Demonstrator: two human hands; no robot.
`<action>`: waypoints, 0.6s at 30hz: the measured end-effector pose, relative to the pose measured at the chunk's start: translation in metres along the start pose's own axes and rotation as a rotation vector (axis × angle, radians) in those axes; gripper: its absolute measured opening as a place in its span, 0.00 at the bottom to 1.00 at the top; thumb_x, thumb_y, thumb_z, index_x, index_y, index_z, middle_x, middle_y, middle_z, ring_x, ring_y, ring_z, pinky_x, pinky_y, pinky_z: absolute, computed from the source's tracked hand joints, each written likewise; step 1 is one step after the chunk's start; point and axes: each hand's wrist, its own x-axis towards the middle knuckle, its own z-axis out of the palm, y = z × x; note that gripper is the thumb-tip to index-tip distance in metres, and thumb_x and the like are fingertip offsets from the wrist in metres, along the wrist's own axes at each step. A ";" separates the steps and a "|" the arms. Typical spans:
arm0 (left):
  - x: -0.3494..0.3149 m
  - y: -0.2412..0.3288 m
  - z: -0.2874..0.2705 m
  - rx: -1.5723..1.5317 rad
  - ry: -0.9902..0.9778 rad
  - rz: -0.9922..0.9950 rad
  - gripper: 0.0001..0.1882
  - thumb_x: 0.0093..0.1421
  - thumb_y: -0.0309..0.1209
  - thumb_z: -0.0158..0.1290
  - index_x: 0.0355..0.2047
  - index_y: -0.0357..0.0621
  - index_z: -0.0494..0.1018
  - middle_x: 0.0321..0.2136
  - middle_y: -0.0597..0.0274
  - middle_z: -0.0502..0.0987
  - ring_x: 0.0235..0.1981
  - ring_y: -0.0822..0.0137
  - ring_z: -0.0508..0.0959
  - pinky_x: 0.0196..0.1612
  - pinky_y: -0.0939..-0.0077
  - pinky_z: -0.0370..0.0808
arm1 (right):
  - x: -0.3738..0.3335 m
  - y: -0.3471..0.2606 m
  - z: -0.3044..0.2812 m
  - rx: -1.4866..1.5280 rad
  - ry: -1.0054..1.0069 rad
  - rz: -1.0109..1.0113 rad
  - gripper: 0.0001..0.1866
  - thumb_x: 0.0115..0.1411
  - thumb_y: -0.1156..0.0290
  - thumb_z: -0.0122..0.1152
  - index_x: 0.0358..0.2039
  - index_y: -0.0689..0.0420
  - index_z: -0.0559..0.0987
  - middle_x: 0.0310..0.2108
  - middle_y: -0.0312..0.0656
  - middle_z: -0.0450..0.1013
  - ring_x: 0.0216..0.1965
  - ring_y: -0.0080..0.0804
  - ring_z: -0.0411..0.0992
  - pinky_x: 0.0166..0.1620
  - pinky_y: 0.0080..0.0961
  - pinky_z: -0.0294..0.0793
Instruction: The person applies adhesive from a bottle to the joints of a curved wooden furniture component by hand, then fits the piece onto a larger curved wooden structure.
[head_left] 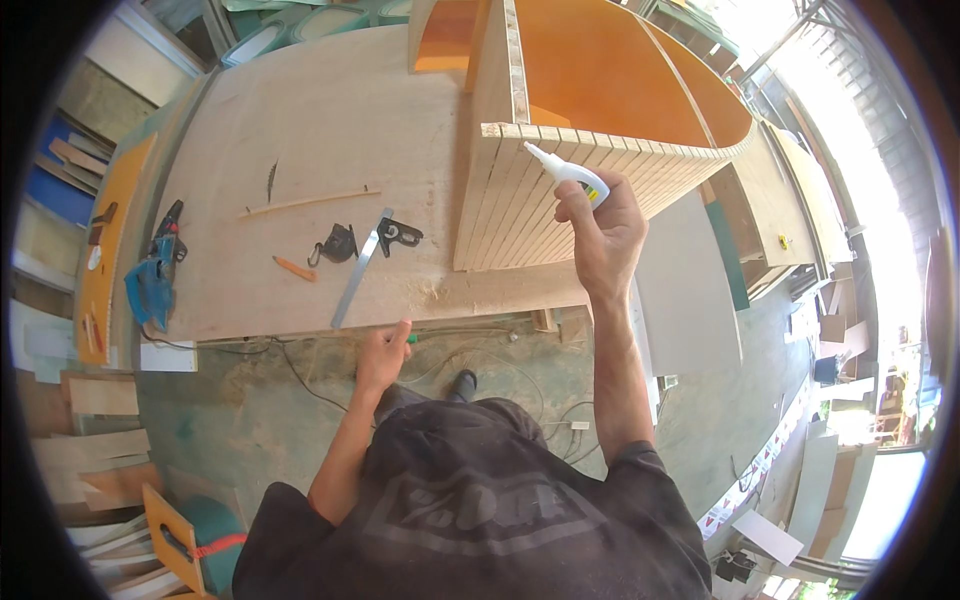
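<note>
My right hand [608,230] is wrapped round a small white glue bottle [570,174]. The bottle is tilted, its narrow nozzle at the near top edge of a slatted wooden panel [560,205]. This panel belongs to a curved wooden body whose inside is orange [610,65]; the nozzle tip is close to the panel's left corner, and whether it touches I cannot tell. By the front edge of the workbench [230,260], my left hand [383,358] is closed, with a small green piece [411,340] showing at its fingers.
On the bench lie a combination square [362,265], a tape measure [338,243], an orange pencil-like stick [294,268], a thin wood strip [310,202] and a blue power tool [150,290]. Cables [310,378] run below the bench edge. Boards [110,450] lean at the left.
</note>
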 end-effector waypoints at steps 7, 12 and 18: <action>0.004 -0.004 -0.007 0.008 0.037 0.000 0.33 0.69 0.52 0.51 0.15 0.38 0.74 0.11 0.65 0.69 0.16 0.74 0.70 0.25 0.70 0.66 | 0.004 -0.003 0.005 -0.034 -0.008 -0.010 0.11 0.67 0.71 0.66 0.42 0.65 0.77 0.30 0.39 0.78 0.29 0.19 0.75 0.35 0.20 0.75; 0.000 0.015 -0.004 0.018 0.032 0.004 0.32 0.69 0.50 0.52 0.14 0.37 0.74 0.11 0.65 0.70 0.17 0.74 0.70 0.25 0.70 0.66 | 0.003 -0.002 0.006 -0.018 -0.006 -0.044 0.10 0.66 0.72 0.66 0.42 0.65 0.77 0.30 0.39 0.78 0.28 0.19 0.75 0.34 0.19 0.75; -0.001 0.014 0.000 0.012 0.000 0.032 0.32 0.70 0.49 0.52 0.14 0.37 0.73 0.11 0.66 0.69 0.17 0.75 0.69 0.25 0.70 0.65 | 0.011 -0.013 0.008 0.012 0.039 -0.030 0.11 0.67 0.71 0.64 0.43 0.66 0.78 0.29 0.40 0.77 0.27 0.21 0.75 0.33 0.21 0.75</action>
